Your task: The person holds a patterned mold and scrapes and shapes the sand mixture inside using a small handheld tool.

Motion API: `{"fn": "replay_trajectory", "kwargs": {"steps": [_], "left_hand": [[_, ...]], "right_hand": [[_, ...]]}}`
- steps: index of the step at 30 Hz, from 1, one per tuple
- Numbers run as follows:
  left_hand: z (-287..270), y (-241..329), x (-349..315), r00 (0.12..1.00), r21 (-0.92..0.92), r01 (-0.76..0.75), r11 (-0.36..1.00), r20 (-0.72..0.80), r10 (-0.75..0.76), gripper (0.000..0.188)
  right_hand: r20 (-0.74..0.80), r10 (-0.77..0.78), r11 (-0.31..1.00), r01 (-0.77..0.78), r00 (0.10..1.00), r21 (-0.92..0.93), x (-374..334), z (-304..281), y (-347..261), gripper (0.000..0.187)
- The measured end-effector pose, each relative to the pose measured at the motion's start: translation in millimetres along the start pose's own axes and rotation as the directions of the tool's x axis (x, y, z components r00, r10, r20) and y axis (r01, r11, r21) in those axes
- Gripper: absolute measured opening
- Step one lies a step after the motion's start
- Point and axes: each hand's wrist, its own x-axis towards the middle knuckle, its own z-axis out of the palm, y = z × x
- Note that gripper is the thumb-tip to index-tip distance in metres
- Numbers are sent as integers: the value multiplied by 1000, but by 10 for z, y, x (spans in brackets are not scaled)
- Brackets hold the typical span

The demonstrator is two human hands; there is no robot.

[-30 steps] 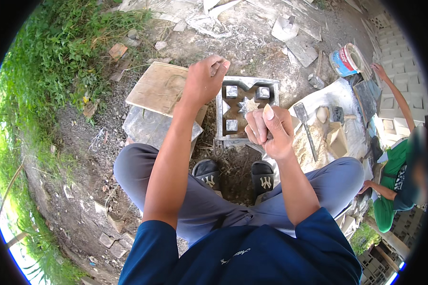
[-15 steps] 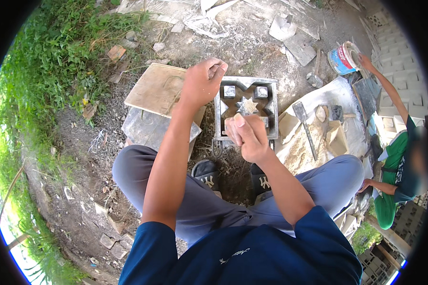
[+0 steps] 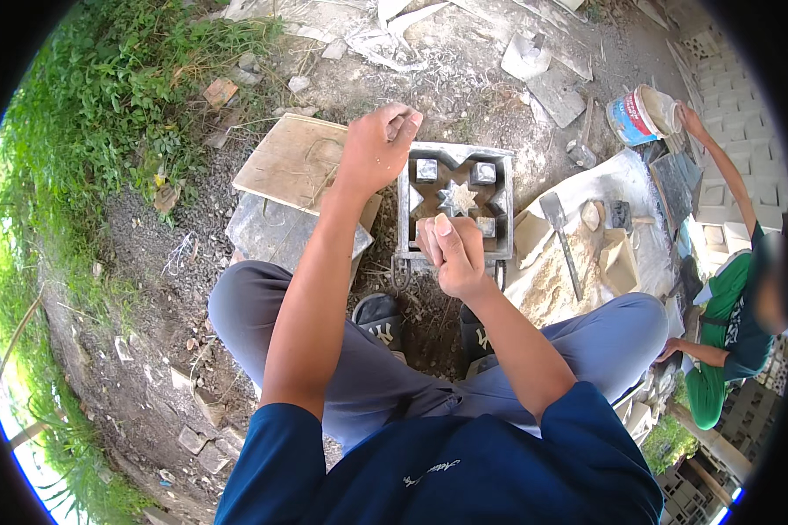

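Amid dirt, a grey frame holds cubes and 1 star-shaped piece.

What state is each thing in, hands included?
Left hand, fingers curled in; any contents hidden
Right hand, closed above the mold; any contents hidden
Mold, open-topped, partly hidden by the right hand
Bucket, lidless, a co-worker's hand at its rim
Powder, heaped loose on the white sheet
Scraper, one end on the powder
Board, lying flat, overlapping the grey slab
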Motion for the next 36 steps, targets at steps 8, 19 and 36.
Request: {"fn": "replay_trajectory", "kwargs": {"steps": [8,19,36], "left_hand": [[30,-31,-4,999,-53,-33,998,-33,31,28],[-45,34,-67,1000,77,14,997,24,-16,26],[23,-51,-57,997,8,-46,999,-57,47,30]], "right_hand": [[-32,84,995,-83,996,51,48,-97,-70,66],[32,108,994,-108,994,-15,124,-133,-430,66],[19,148,989,-148,989,-6,80,-351,-488,65]]}}
